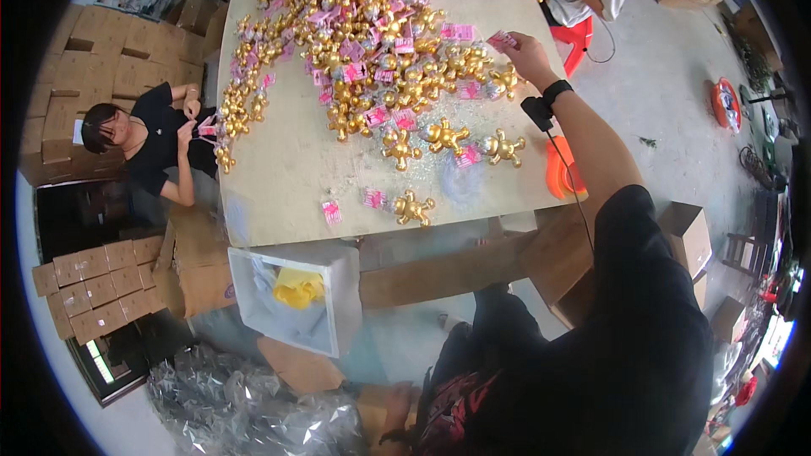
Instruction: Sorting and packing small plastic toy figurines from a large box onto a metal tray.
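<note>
Head view: gold figure sorting table.
Right hand (530, 52) pinches a pink tag (502, 40) over the gold figures (397, 59) heaped on the table (279, 177), presumably within reach; left hand out of view.

Gold bear figures (363, 42) with pink tags (374, 198) on a pale beige table (279, 169)

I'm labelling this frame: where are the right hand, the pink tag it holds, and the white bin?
right hand (529, 52), head view, back of hand
pink tag (501, 40), head view, middle
white bin (346, 300), head view, right wall
</note>
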`<state>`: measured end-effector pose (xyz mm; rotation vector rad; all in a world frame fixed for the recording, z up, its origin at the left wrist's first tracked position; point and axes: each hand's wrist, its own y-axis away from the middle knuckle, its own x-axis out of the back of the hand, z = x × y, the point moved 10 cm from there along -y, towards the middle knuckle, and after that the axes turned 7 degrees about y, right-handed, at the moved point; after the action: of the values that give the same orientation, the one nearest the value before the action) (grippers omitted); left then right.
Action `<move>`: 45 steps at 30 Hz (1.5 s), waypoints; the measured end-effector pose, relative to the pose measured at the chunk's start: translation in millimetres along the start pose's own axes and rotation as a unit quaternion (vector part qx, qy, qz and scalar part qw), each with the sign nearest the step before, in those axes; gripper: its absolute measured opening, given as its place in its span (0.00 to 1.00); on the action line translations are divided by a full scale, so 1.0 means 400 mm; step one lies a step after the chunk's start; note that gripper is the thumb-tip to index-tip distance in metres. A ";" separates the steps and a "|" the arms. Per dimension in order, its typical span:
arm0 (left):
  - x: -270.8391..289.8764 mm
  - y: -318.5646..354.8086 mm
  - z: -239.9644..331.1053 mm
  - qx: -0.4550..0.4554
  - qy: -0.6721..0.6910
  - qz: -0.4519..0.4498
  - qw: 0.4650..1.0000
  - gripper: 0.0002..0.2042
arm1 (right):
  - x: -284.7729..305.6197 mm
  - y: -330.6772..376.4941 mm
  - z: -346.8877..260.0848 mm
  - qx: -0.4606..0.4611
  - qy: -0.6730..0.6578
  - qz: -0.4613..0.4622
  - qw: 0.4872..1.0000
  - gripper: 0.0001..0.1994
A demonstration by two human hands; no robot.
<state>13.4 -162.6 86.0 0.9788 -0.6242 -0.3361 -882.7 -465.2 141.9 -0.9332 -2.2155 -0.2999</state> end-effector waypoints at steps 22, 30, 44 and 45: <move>-0.269 0.362 0.927 -0.492 0.041 -0.351 0.795 0.17 | 0.360 1.201 -0.730 0.081 -0.099 -0.213 0.969 0.13; -0.519 0.501 0.620 -0.319 -0.171 -0.610 0.705 0.11 | 0.424 1.619 -0.615 -0.037 -0.011 -0.145 0.989 0.11; -1.216 0.431 0.576 -0.577 -0.425 -0.309 0.625 0.10 | 0.632 2.080 0.256 -0.281 0.010 -0.033 0.959 0.24; -1.241 0.383 0.573 -0.565 -0.479 -0.244 0.626 0.10 | 0.656 2.142 0.325 -0.303 0.108 -0.058 0.945 0.24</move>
<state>-518.3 28.7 141.4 -0.4204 -0.8740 -1.5920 -480.7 345.2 180.0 -1.0180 -2.0004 -1.1306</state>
